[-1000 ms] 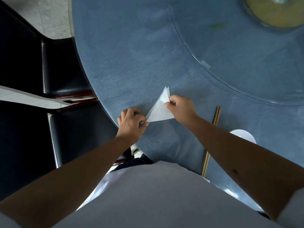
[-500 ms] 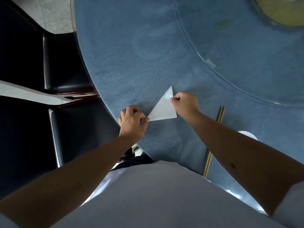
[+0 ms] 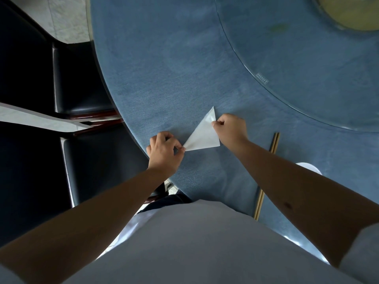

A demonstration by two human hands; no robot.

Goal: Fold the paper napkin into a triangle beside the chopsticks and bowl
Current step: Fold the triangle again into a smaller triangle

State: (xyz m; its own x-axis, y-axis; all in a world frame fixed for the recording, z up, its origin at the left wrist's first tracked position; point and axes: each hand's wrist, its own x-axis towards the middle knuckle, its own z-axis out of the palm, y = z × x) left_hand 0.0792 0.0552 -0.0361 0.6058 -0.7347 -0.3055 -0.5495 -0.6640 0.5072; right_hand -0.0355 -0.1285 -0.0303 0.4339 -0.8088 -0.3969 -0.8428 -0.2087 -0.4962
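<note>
A white paper napkin (image 3: pixel 202 135) lies folded as a triangle on the blue tablecloth (image 3: pixel 164 68), near the table's left edge. My left hand (image 3: pixel 164 150) pinches its near-left corner between thumb and fingers. My right hand (image 3: pixel 230 128) pinches the napkin's right edge near the far tip. A pair of wooden chopsticks (image 3: pixel 273 143) lies to the right, partly hidden under my right forearm. The white bowl (image 3: pixel 309 167) shows only as a sliver behind that forearm.
A glass turntable (image 3: pixel 307 58) covers the table's far right, with a yellowish dish (image 3: pixel 352 15) on it. Two black chairs (image 3: pixel 82 83) (image 3: pixel 98 167) stand close to the table's left edge. My white shirt fills the bottom of the view.
The napkin's upper layer, slightly offset a second ago, now lies flush as one flat triangle. My right hand slid up along the edge towards the far tip. My left hand kept its corner.
</note>
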